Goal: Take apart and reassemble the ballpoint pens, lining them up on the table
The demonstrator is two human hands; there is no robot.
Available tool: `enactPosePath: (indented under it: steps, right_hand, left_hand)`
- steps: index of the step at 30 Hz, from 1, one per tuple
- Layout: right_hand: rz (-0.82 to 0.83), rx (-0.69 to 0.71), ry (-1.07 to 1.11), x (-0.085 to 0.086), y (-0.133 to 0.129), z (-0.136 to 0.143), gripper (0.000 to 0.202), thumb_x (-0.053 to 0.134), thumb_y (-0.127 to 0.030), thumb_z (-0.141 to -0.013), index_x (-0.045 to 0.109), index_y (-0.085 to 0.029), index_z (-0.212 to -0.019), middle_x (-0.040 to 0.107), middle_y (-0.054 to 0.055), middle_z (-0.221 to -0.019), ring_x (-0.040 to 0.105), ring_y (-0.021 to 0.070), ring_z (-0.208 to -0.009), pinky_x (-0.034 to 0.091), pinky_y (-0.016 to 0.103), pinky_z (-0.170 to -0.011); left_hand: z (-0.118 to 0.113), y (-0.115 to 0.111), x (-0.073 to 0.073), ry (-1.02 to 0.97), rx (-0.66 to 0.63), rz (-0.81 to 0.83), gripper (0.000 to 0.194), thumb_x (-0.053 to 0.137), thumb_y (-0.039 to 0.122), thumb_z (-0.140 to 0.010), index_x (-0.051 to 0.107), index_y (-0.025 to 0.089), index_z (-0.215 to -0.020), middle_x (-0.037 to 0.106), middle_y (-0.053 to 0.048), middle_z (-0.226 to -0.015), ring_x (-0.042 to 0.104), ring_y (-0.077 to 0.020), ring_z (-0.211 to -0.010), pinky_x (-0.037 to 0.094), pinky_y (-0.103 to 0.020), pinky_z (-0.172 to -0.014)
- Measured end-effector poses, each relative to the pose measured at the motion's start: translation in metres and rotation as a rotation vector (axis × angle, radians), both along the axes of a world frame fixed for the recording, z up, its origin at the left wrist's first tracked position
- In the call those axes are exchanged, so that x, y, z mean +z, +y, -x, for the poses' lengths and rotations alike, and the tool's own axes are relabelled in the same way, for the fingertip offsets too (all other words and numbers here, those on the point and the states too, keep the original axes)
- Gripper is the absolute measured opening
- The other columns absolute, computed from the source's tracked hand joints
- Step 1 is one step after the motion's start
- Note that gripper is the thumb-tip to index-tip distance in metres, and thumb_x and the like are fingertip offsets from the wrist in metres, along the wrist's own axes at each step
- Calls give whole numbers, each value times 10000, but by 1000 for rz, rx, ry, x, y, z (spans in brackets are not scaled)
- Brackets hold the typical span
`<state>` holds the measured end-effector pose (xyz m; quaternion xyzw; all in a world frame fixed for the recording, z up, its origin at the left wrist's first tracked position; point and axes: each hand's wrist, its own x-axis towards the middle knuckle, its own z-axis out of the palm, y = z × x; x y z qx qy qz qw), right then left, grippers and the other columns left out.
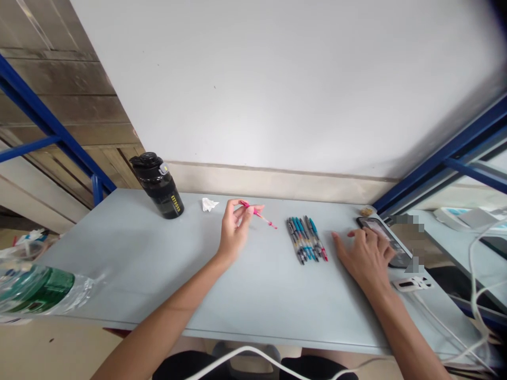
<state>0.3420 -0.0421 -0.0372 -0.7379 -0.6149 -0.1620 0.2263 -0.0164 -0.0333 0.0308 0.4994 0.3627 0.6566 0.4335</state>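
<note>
Pinched between the fingers of my left hand [234, 227] is a pink pen [259, 214], its clear barrel and tip slanting down to the right above the table. To the right of it, several pens [306, 240] lie side by side in a row, most with dark or teal ends, one with a red tip. My right hand [366, 256] rests palm down with its fingers spread, between the pens and a black phone [382, 237]. Its fingertips reach over the phone's near edge; whether they touch the screen I cannot tell. No pen is in that hand.
A black bottle [158, 187] and crumpled tissue [208, 204] stand at the table's back left. A clear plastic bottle [47, 289] lies at the left edge. A white device [412, 284] with cables sits by my right wrist. Blue metal frames [439, 158] flank the table [253, 295].
</note>
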Motion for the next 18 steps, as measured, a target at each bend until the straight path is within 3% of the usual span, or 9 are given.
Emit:
enactPosePath:
  steps: [3,6,10,13,18]
  right_hand:
    - [12,1,26,1,0,2,584,428,-700,-994,675,-197,-1161,605,261,-1427,447,505,-1416,375,701,-1094]
    - [6,100,68,6,1,10,514,456,-661,-1019,669,-209,-1141,652,220,-1386,520,464,-1345,419,635,-1068]
    - [18,427,282,24,1,40,432,488,-611,-1071,673,-221,-1103,744,164,-1207,653,369,-1150,481,522,-1024]
    - [181,613,494,48,0,76,422,452,-585,-1119,693,-238,-1131,760,118,-1120,688,298,-1006,524,411,-863]
    - [446,896,598,75,16,133,461,405,-600,-1143,679,-232,-1090,700,23,-861,588,182,-695,444,310,-661]
  left_hand:
    - [-1,6,-4,-125,-100,122,342,723,506,-1016,503,247,-1055,841,-131,-1107,775,-269,-1142,529,-422,-1008]
    - [-2,11,-11,-196,-216,233,381,774,501,-980,507,233,-1029,840,-158,-1136,778,-282,-1154,516,-446,-1031]
    - [-6,11,-18,-241,-328,305,389,811,461,-958,503,229,-1007,844,-166,-1129,786,-309,-1149,493,-476,-1052]
    - [-10,9,-22,-234,-347,291,378,814,449,-963,507,231,-992,847,-154,-1116,758,-320,-1232,470,-489,-1089]
    - [-10,11,-22,-283,-321,285,407,876,440,-907,536,225,-962,848,-127,-1089,755,-307,-1237,461,-503,-1130]
